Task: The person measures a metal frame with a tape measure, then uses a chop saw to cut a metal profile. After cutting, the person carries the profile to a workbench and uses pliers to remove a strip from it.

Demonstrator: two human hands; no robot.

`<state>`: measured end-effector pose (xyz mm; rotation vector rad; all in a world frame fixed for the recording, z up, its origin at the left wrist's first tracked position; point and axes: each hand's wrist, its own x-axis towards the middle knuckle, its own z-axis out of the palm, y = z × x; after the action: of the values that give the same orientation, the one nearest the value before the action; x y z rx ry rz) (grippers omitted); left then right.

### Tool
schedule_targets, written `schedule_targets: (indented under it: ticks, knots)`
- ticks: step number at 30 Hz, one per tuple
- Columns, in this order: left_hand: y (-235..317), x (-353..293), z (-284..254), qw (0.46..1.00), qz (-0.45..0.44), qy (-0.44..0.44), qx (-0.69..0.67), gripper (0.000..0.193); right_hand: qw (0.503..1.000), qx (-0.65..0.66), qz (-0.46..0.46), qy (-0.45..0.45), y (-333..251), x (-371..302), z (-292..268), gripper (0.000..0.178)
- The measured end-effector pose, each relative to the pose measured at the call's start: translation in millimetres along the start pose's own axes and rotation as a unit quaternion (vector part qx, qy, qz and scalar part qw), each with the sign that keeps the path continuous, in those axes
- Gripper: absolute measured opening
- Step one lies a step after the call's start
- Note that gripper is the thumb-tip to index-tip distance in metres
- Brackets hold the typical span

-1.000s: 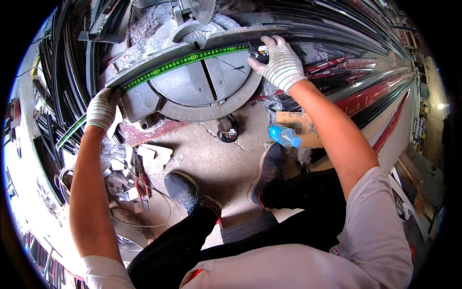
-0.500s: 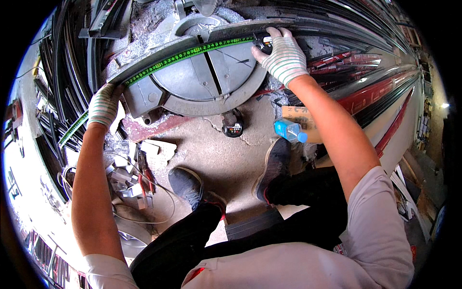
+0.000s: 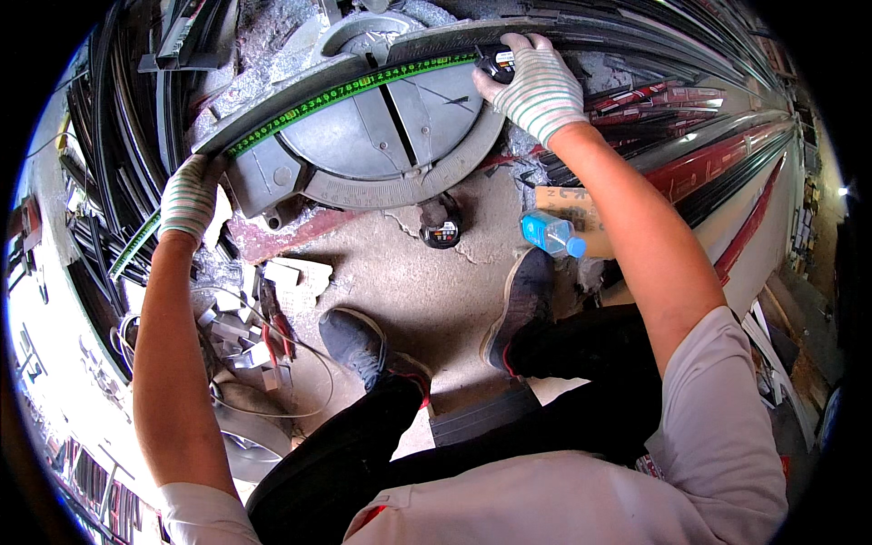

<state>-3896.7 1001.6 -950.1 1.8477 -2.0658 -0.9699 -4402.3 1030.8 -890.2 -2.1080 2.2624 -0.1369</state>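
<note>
A bright green tape measure blade [image 3: 336, 94] stretches along the fence of a grey mitre saw table [image 3: 345, 136]. My right hand [image 3: 540, 89], in a white striped glove, is closed round the black tape measure case [image 3: 498, 64] at the fence's right part. At the saw's left end, my gloved left hand [image 3: 191, 198] is closed on the blade, and its fingertips are partly hidden beside the table edge. The blade's free end reaches past that hand to the lower left. A second black tape measure [image 3: 440, 223] rests on the floor just in front of the saw.
A clear bottle with a blue cap [image 3: 551, 234] lies by cardboard [image 3: 572, 202] near my right shoe. Red-handled pliers [image 3: 276, 331] and metal offcuts [image 3: 234, 338] lie at the left. Long dark profiles [image 3: 118, 109] are piled left, with more dark and red ones [image 3: 690, 177] on the right.
The saw, floor things and hands sit slightly higher in the picture now. Both hands keep their grip, and the tape stays stretched along the fence.
</note>
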Motion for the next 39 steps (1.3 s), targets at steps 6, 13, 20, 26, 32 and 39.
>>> schedule_targets:
  ticks: [6, 13, 20, 26, 32, 39]
  knots:
    - [16, -2, -3, 0.999, -0.006, -0.006, 0.039, 0.028, 1.000, 0.001, 0.011, 0.001, 2, -1, 3, 0.074]
    - [12, 0, 0, 1.000, 0.012, 0.007, 0.009, 0.028, 1.000, 0.008, 0.012, 0.001, 0, -1, 1, 0.075]
    - [0, -1, -2, 1.000, 0.005, 0.000, 0.026, 0.030, 0.999, 0.023, 0.018, -0.022, -2, 0, 1, 0.077]
    - [10, -2, -3, 1.000, 0.014, 0.001, 0.025, 0.031, 1.000, 0.005, 0.013, -0.010, 1, -1, 3, 0.081]
    - [9, -1, -3, 0.999, 0.014, 0.002, 0.038, 0.033, 1.000, -0.011, 0.009, -0.005, 1, -3, 4, 0.083]
    - [11, -1, -5, 0.999, 0.012, -0.007, 0.047, 0.033, 1.000, -0.019, -0.003, 0.001, 3, -3, 0, 0.083]
